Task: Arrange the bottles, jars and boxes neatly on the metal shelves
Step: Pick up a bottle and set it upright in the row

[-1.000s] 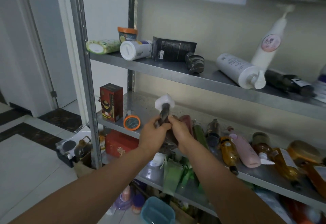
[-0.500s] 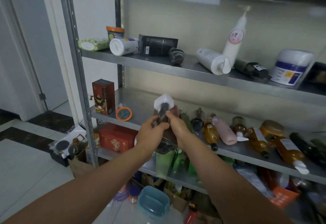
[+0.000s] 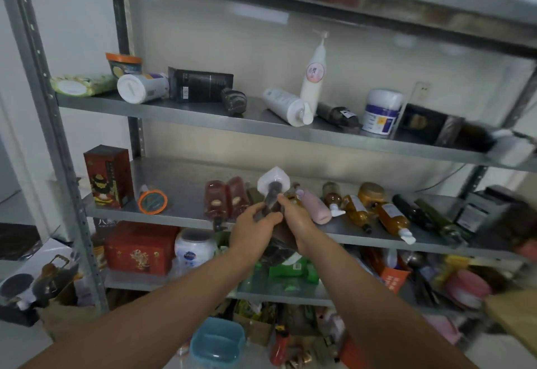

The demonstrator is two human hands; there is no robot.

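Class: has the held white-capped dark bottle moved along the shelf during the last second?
Yes. The dark bottle has shifted right, away from the red box and towards the pink bottle.

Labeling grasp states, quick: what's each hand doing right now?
Left hand: grips the dark pump bottle near its neck.
Right hand: grips the same bottle from the other side.
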